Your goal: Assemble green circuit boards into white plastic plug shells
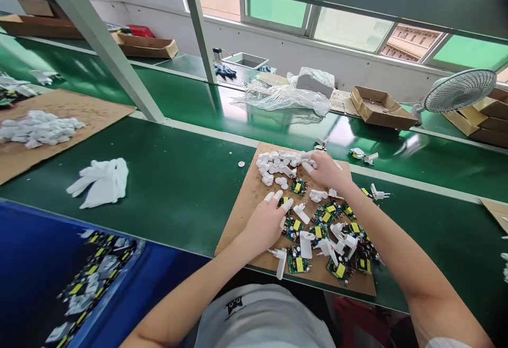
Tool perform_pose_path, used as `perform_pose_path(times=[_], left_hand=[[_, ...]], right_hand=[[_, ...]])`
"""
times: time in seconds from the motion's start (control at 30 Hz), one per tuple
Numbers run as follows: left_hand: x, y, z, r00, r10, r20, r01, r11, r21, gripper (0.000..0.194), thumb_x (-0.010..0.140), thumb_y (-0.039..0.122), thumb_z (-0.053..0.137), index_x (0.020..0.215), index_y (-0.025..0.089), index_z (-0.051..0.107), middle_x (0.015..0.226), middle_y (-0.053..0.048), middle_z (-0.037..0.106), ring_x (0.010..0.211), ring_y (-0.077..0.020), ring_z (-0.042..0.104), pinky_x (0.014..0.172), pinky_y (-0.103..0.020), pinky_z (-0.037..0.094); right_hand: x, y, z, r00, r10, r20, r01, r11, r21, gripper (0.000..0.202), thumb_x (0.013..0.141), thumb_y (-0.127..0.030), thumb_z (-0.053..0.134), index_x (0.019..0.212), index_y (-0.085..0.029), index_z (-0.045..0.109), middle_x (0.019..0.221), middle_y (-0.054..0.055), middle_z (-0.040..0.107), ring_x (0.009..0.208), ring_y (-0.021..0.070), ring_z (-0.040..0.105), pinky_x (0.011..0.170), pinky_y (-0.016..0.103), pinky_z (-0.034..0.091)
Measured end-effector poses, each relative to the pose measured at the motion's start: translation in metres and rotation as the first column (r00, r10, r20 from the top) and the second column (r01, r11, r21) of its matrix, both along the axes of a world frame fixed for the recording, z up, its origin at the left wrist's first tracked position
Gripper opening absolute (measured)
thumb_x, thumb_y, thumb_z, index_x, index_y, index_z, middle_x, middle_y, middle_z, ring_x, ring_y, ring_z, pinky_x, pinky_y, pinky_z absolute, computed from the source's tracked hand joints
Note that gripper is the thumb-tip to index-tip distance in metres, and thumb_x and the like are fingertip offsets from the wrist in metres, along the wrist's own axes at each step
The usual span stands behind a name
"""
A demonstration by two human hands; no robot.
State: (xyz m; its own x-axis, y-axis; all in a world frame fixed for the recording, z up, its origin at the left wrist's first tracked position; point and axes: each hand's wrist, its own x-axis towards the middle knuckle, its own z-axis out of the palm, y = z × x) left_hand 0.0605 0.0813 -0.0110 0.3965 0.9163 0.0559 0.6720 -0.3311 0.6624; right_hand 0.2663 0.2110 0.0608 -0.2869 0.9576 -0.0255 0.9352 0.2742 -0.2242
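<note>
My left hand (270, 220), with white-covered fingertips, rests palm down over a small green circuit board near the left side of a brown cardboard sheet (242, 215). Its fingers are spread. My right hand (323, 169) reaches to the right end of a pile of small white round parts (278, 162) at the sheet's far edge; whatever its fingertips hold is too small to make out. Several green boards with yellow transformers (298, 264) and white plug pieces (306, 244) lie mixed on the sheet, nearer my body and to the right.
A white glove (103, 181) lies on the green table (170, 194) at left. A blue bin (137, 263) of boards stands below the edge. Beyond are a moving belt (178, 94), plastic wrap (286, 99), cardboard trays (381, 108) and a fan (460, 91).
</note>
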Motion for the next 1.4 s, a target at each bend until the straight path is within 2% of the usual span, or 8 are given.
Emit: perform_pose_path(times=[0.2,0.4,0.5,0.63,0.73,0.87,1.13,1.4], left_hand=[[0.004,0.004,-0.001,0.996,0.035,-0.079,-0.037,0.999,-0.023,0.045,0.085,0.003,0.054,0.122,0.016,0.076,0.116,-0.02,0.07,0.115,-0.0402,0.066,0.102,-0.058,0.052],[-0.027,-0.02,0.001,0.995,0.089,-0.039,-0.091,0.995,-0.046,0.043,0.093,0.014,0.058,0.132,0.018,0.073,0.128,-0.018,0.071,0.12,-0.0359,0.067,0.105,-0.052,0.055],[-0.037,-0.024,-0.001,0.98,0.149,0.133,-0.139,0.987,-0.08,0.04,0.091,0.022,0.066,0.13,0.02,0.074,0.136,-0.016,0.071,0.127,-0.0338,0.067,0.112,-0.05,0.052],[-0.034,-0.012,-0.008,0.764,0.39,0.514,-0.287,0.919,-0.271,0.058,0.088,0.035,0.072,0.142,0.016,0.064,0.142,-0.019,0.07,0.13,-0.0348,0.067,0.116,-0.054,0.049],[-0.026,-0.002,-0.011,0.652,0.414,0.635,-0.205,0.903,-0.378,0.049,0.082,0.036,0.076,0.126,0.016,0.073,0.125,-0.016,0.079,0.113,-0.0329,0.076,0.105,-0.05,0.058],[-0.02,0.002,-0.009,0.557,0.446,0.7,-0.174,0.887,-0.427,0.039,0.075,0.041,0.084,0.103,0.015,0.078,0.104,-0.014,0.084,0.099,-0.0312,0.08,0.091,-0.043,0.064],[-0.028,0.0,0.003,0.379,0.543,0.749,-0.181,0.838,-0.516,0.045,0.064,0.044,0.096,0.091,0.015,0.074,0.093,-0.012,0.084,0.088,-0.027,0.081,0.086,-0.042,0.066],[-0.031,0.0,0.002,0.279,0.61,0.741,-0.174,0.791,-0.586,0.048,0.059,0.041,0.1,0.089,0.015,0.074,0.091,-0.009,0.084,0.086,-0.0244,0.08,0.09,-0.044,0.065]], right_hand=[[-0.049,-0.024,-0.021,0.961,0.238,0.144,-0.214,0.963,-0.165,0.019,0.1,-0.029,0.072,0.112,-0.015,0.073,0.117,0.01,0.075,0.11,0.0247,0.072,0.097,0.044,0.059],[-0.06,-0.015,-0.025,0.969,0.228,0.097,-0.208,0.96,-0.186,0.024,0.101,-0.033,0.071,0.117,-0.015,0.07,0.119,0.009,0.073,0.105,0.0234,0.072,0.092,0.043,0.061],[-0.053,-0.025,-0.017,0.973,0.229,-0.044,-0.233,0.955,-0.185,0.017,0.095,-0.024,0.074,0.108,-0.013,0.07,0.106,0.009,0.076,0.096,0.0224,0.072,0.085,0.035,0.058],[-0.048,-0.051,-0.009,0.938,0.243,-0.245,-0.3,0.927,-0.227,0.016,0.088,-0.023,0.077,0.102,-0.015,0.072,0.094,0.005,0.077,0.076,0.0169,0.068,0.071,0.027,0.053],[-0.048,-0.067,-0.008,0.912,0.215,-0.351,-0.309,0.921,-0.239,0.015,0.081,-0.016,0.076,0.097,-0.017,0.073,0.085,0.004,0.076,0.067,0.0148,0.063,0.065,0.026,0.049],[-0.048,-0.076,-0.011,0.862,0.132,-0.49,-0.29,0.92,-0.263,0.014,0.078,-0.016,0.072,0.092,-0.017,0.072,0.079,0.003,0.075,0.065,0.0155,0.064,0.062,0.027,0.052],[-0.038,-0.06,-0.019,0.751,-0.053,-0.658,-0.239,0.907,-0.346,0.013,0.082,-0.028,0.071,0.091,-0.019,0.065,0.086,0.007,0.078,0.072,0.0188,0.075,0.071,0.033,0.064],[-0.022,-0.039,-0.031,0.862,-0.039,-0.506,-0.083,0.973,-0.216,0.009,0.079,-0.023,0.074,0.085,-0.02,0.069,0.088,0.009,0.074,0.078,0.0265,0.071,0.081,0.043,0.058]])
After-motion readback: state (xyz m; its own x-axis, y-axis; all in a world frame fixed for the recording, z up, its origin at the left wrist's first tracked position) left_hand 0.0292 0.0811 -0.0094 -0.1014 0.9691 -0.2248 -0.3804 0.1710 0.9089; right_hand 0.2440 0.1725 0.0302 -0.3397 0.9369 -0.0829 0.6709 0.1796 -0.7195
